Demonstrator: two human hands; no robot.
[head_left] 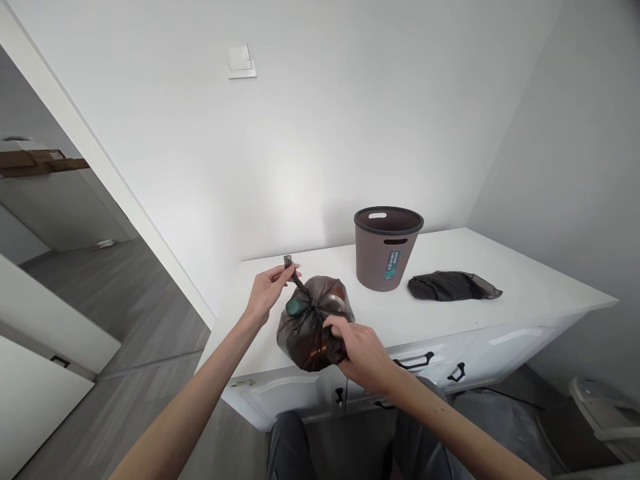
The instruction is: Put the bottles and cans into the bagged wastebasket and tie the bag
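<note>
dark, half see-through plastic forms a stuffed rubbish bag [313, 327] that sits on the near left part of a white cabinet top [525, 280], close to its front edge. the bag is bunched at the neck, and a thin twisted strip [296, 275] of the same plastic runs up and to the left from that neck. the left hand [267, 290] pinches the end of this strip between thumb and fingertips, closed on it, held just above the cabinet top to the left of the bag. the right hand [357, 350] is closed around the right front side of the bag, fingers curled into the plastic near the neck; whether it holds a second strip cannot be told. something green [294, 307] and something brownish show through the bag's skin. behind and to the right of the bag, apart from it, stands a brown round bin [387, 250] with a darker rim, slot handles and a small label on its front. to the right of the bin lies a flat crumpled dark bag [453, 285], near it but not touching. black drawer handles [414, 362] show on the cabinet front below. a white wall switch [241, 61] sits high on the wall. the person's knees [290, 447] in dark trousers show at the bottom. grey wood floor [125, 300] stretches off to the left
</note>
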